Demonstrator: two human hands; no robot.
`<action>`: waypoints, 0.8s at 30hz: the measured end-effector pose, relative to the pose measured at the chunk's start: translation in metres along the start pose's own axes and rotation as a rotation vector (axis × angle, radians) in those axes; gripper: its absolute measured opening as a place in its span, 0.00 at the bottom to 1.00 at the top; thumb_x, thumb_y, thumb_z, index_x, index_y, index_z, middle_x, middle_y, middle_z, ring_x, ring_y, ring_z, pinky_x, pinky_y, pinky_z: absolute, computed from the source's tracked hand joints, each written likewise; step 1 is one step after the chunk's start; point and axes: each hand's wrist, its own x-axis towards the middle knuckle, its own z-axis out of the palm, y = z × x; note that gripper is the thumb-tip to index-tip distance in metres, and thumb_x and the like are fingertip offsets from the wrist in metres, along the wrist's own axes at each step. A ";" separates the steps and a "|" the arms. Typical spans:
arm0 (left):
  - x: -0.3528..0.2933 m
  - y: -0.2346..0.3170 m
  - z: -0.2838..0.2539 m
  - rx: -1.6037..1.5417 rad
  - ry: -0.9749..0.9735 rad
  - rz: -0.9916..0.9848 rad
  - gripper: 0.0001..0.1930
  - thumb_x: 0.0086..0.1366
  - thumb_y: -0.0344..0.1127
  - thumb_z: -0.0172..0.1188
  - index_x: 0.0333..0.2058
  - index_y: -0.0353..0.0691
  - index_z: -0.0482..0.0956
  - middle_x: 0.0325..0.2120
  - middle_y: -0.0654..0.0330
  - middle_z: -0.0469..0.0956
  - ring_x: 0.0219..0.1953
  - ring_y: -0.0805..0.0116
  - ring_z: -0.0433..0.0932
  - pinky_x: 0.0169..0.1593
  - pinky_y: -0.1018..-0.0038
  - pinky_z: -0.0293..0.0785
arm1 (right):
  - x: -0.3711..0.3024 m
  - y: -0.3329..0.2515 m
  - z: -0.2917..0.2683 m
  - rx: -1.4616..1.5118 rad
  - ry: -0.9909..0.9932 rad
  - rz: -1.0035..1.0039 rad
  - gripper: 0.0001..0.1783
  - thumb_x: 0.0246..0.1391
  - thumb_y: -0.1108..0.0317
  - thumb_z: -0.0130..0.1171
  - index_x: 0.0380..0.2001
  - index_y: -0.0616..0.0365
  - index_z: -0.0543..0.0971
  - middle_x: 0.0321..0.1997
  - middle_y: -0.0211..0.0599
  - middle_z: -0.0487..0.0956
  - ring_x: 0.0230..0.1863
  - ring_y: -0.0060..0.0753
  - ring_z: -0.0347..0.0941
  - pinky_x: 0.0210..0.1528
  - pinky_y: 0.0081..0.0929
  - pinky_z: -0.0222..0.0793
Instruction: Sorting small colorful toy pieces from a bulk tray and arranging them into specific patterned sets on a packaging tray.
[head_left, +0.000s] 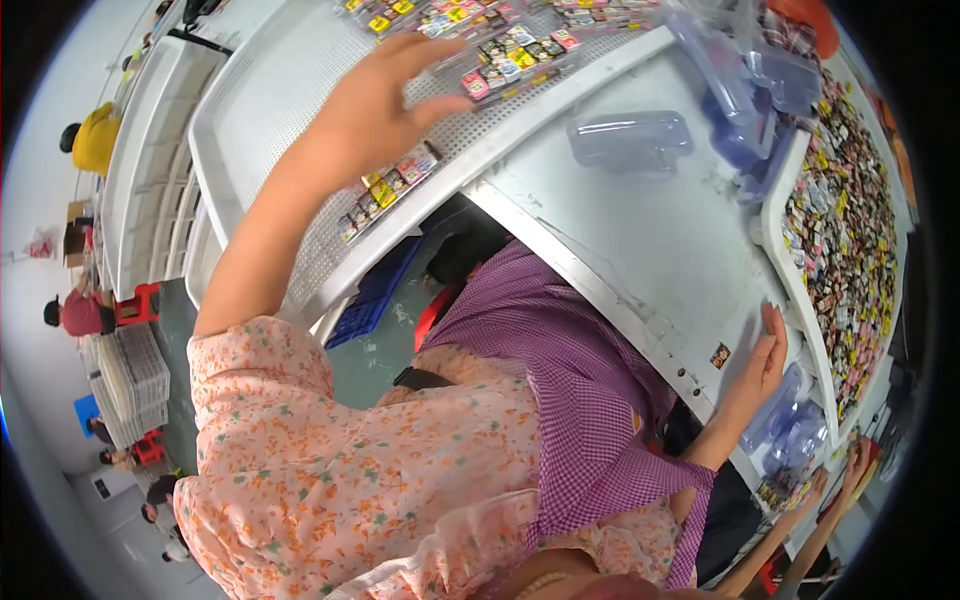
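My left hand [375,110] hovers over a white perforated tray [265,100], fingers and thumb spread apart. Just beyond its thumb lies a clear plastic box [520,60] filled with rows of small colourful square pieces; I cannot tell whether the fingertips touch it. Another filled clear box [390,190] rests in the tray beneath my wrist. My right hand [757,370] lies at the right side of the metal worktop [640,240], its fingers stretched out and holding nothing. Beside it is one small loose square piece [720,355]. An empty clear box [632,142] sits farther up the worktop.
A white bin [775,215] heaped with loose small pieces [845,250] stands at the right. Clear empty boxes [745,90] pile up at the top right, with more clear plastic [790,425] below my right hand. A co-worker's hands [850,470] show at lower right.
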 end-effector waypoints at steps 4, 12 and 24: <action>-0.040 -0.029 -0.039 -0.060 -0.114 -0.286 0.18 0.58 0.44 0.66 0.40 0.37 0.77 0.31 0.58 0.77 0.30 0.71 0.74 0.35 0.72 0.73 | 0.001 0.000 -0.002 -0.031 -0.022 -0.017 0.23 0.66 0.59 0.44 0.57 0.64 0.69 0.58 0.44 0.73 0.60 0.32 0.65 0.65 0.28 0.53; -0.096 -0.029 -0.045 -0.471 -0.491 -0.827 0.22 0.57 0.40 0.68 0.42 0.40 0.67 0.25 0.63 0.74 0.25 0.78 0.72 0.26 0.82 0.69 | 0.001 0.000 0.000 -0.033 -0.032 0.006 0.24 0.67 0.57 0.44 0.57 0.64 0.68 0.57 0.44 0.74 0.60 0.32 0.66 0.65 0.27 0.52; -0.113 -0.047 -0.035 -0.992 -0.132 -0.975 0.21 0.58 0.26 0.63 0.49 0.35 0.67 0.27 0.62 0.74 0.24 0.74 0.75 0.29 0.78 0.76 | 0.000 0.001 0.000 -0.038 -0.018 0.021 0.23 0.67 0.58 0.45 0.57 0.63 0.69 0.56 0.44 0.74 0.58 0.29 0.66 0.64 0.27 0.52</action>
